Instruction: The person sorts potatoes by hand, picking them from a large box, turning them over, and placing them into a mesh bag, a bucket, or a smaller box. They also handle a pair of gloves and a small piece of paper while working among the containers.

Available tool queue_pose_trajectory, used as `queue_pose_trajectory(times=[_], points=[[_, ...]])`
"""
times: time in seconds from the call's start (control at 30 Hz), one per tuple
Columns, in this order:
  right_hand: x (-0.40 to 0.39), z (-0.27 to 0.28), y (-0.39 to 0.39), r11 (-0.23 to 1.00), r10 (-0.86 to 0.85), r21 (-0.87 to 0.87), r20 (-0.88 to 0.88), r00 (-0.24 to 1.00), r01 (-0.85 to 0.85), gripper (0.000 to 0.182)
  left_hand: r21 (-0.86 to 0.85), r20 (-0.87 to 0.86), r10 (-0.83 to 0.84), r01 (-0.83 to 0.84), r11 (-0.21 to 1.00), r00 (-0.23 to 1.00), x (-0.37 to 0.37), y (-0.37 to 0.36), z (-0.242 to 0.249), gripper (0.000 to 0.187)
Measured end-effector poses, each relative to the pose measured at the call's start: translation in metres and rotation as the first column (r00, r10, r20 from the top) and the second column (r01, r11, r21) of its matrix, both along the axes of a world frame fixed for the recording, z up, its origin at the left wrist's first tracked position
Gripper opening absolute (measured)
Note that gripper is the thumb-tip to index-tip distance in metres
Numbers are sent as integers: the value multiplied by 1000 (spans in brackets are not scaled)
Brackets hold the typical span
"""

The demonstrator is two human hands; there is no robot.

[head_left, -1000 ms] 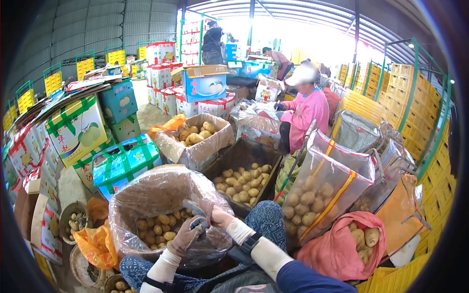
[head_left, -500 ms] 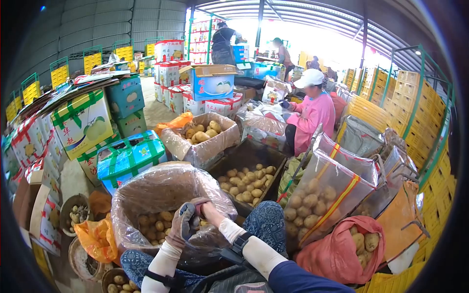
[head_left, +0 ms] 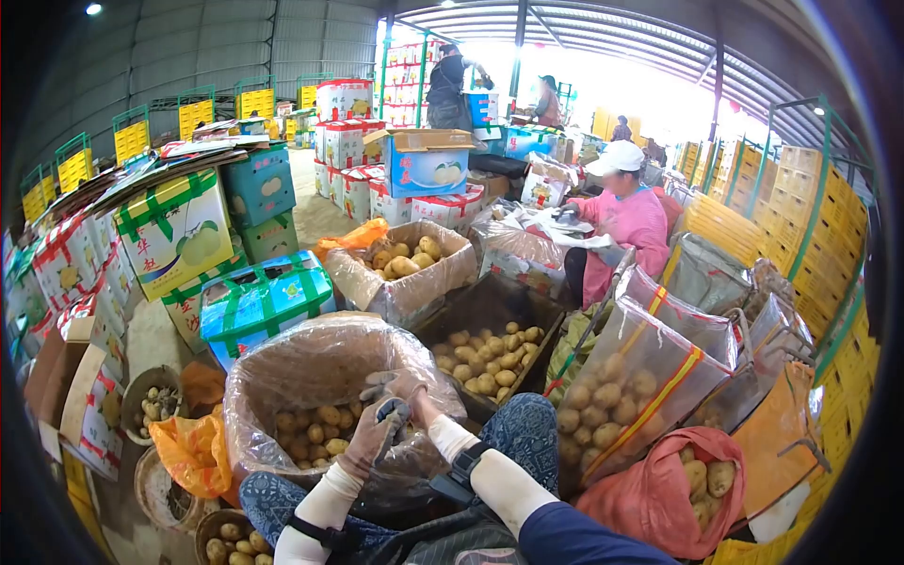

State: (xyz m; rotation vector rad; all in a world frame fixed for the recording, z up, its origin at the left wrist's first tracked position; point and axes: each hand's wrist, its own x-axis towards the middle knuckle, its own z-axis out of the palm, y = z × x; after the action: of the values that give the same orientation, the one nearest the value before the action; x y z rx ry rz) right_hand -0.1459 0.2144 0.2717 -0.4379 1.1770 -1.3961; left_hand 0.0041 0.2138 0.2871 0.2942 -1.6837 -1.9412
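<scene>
Both my gloved hands are close together over a large box lined with clear plastic, with potatoes lying in its bottom. My left hand has its dark-tipped fingers curled together, and whatever may be inside them is hidden. Just beyond it, my right hand points left with its fingers stretched out. No potato shows in that hand. The box's near plastic edge hangs below my wrists, between my knees.
Behind stand a carton of potatoes and a dark crate holding more. To the right are a clear potato bag and a red sack. Baskets and an orange bag lie left. A person in pink sits ahead.
My hands were pressed together; now the right fingers extend leftward above the left hand. The view has shifted slightly. The person in pink has moved a hand over white sheeting.
</scene>
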Motion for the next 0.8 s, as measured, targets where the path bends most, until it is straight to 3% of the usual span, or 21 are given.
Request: queue_pose_trajectory(times=[0.07,0.1,0.13,0.17,0.23,0.27,0.3,0.33,0.37,0.43,0.47,0.5,0.53,0.57,0.63,0.7,0.73,0.8], points=[[-4,4,-7,989,133,-57,-55,990,-136,37,-14,-4,-44,44,999,999,-1,-5,-8,12],[-53,-132,-60,933,32,-312,-425,905,-180,33,-12,2,-40,40,999,999,1,-3,-7,12],[-47,-103,-45,961,22,-265,-203,979,-76,33,-5,25,-50,50,999,998,2,-1,-5,11],[-41,-73,-32,974,-49,-226,-88,995,28,33,4,46,-58,58,998,997,2,2,-3,10],[-38,-47,-26,969,-168,-179,34,985,171,39,16,51,-17,16,1000,999,-5,-1,-13,13],[-34,-33,-21,966,-199,-151,67,978,207,43,-58,33,5,-3,998,999,-10,-5,-23,14],[-25,-16,-17,969,-212,-114,83,974,221,48,-129,20,31,-28,991,999,-10,-5,-28,16],[-36,-31,-19,983,-54,-169,128,990,76,50,-101,-7,1,-1,995,1000,-8,-1,-24,17],[-6,25,7,988,-75,-133,-1,997,74,48,-75,-36,-29,26,997,999,-8,1,-20,19],[0,6,-6,983,24,-185,202,979,14,73,-35,72,-36,38,999,997,-5,6,-14,22],[-7,-11,-15,959,224,-281,689,690,-32,75,-60,96,-39,45,997,995,-4,6,-16,21],[-17,-33,-30,930,363,-368,918,157,0,79,-87,118,-46,56,995,992,-4,5,-19,20],[-17,-62,-50,605,518,-787,277,809,-119,83,-63,123,-30,38,997,992,-3,7,-18,20],[-27,-57,-48,838,272,-546,431,860,9,71,-112,58,-29,35,993,998,-3,8,-16,19],[-24,-28,-24,924,-2,-373,204,979,80,58,-142,4,-20,20,990,1000,-2,7,-17,19],[-19,-26,-23,839,-170,-506,108,979,201,52,-248,-38,24,-32,968,999,-5,3,-21,20],[-44,-62,-38,852,-159,-483,125,979,200,58,-244,-31,32,-39,969,999,-6,3,-22,20],[-10,-12,-23,877,-156,-421,207,966,232,63,-207,-4,31,-31,978,1000,-4,3,-18,20]])
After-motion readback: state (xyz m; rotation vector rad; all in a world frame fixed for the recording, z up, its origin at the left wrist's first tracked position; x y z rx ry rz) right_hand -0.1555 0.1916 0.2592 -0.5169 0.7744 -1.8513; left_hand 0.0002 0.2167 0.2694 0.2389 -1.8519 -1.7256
